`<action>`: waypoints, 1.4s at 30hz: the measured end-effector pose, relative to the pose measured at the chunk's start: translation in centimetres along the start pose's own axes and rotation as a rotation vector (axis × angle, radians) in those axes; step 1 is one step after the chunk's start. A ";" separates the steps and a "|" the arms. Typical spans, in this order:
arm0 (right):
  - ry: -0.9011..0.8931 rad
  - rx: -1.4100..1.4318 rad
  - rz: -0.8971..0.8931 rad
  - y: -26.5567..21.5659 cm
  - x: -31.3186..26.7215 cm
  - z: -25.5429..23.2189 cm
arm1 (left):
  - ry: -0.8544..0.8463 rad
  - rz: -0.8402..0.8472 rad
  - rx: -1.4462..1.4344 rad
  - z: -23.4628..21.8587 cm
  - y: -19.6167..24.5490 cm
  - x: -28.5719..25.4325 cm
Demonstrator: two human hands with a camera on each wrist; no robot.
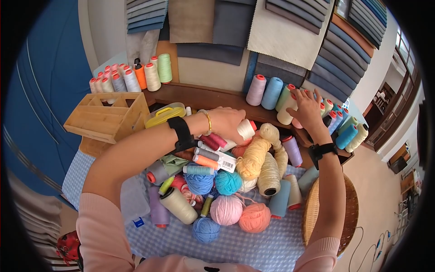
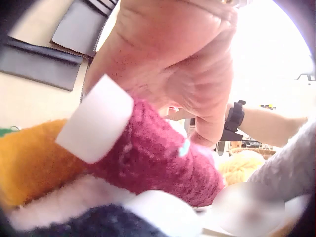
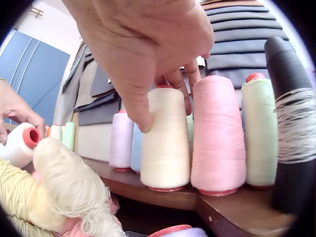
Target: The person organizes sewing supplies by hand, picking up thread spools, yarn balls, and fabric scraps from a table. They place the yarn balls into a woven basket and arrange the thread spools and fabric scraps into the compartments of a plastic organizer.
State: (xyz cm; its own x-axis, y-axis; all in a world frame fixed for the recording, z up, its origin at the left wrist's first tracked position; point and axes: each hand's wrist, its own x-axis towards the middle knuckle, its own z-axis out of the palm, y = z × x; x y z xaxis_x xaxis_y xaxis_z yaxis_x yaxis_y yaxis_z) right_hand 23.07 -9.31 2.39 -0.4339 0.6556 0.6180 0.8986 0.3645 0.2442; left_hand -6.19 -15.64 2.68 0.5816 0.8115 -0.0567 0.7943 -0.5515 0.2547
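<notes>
My right hand point(image 1: 306, 111) is at a cream thread cone point(image 3: 167, 140) on the brown shelf. In the right wrist view the thumb presses its near left side while the other fingers reach round behind. Beside it stands a pink thread cone point(image 3: 217, 136). My left hand point(image 1: 225, 123) grips a white thread cone point(image 1: 246, 129) with a red core, lying tilted on the heap; the palm hides much of it. Below that hand in the left wrist view lies a dark red fuzzy spool point(image 2: 158, 155). Cream yarn skeins point(image 1: 254, 156) are right next to the white cone.
Yarn balls, such as a pink one point(image 1: 226, 210), and several spools cover the checked cloth point(image 1: 272, 240). A wooden organizer point(image 1: 106, 118) stands at left, a wicker basket point(image 1: 349, 213) at right. More thread cones point(image 1: 351, 136) line the shelf's right end. Fabric swatches point(image 1: 192, 22) hang behind.
</notes>
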 end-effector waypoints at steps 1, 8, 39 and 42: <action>-0.006 -0.018 -0.003 0.0 0.0 0.1 | -0.001 0.000 0.001 -0.3 0.0 -0.1; 0.127 0.043 -0.080 -2.0 -0.1 -1.8 | 0.173 -0.013 -0.145 -1.8 -0.1 0.2; 0.050 0.567 0.086 -6.1 0.4 0.1 | 0.143 0.021 0.138 -2.9 -5.2 -4.0; 0.034 0.577 0.139 -6.4 0.5 0.2 | 0.090 -0.058 0.112 -2.4 -7.5 -4.5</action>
State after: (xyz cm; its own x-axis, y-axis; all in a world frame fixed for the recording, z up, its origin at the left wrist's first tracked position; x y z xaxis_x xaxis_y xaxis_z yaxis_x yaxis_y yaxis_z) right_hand 17.07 -11.19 0.99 -0.3034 0.7050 0.6411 0.7623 0.5832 -0.2806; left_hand -15.20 -14.68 3.37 0.5199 0.8540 0.0202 0.8438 -0.5171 0.1437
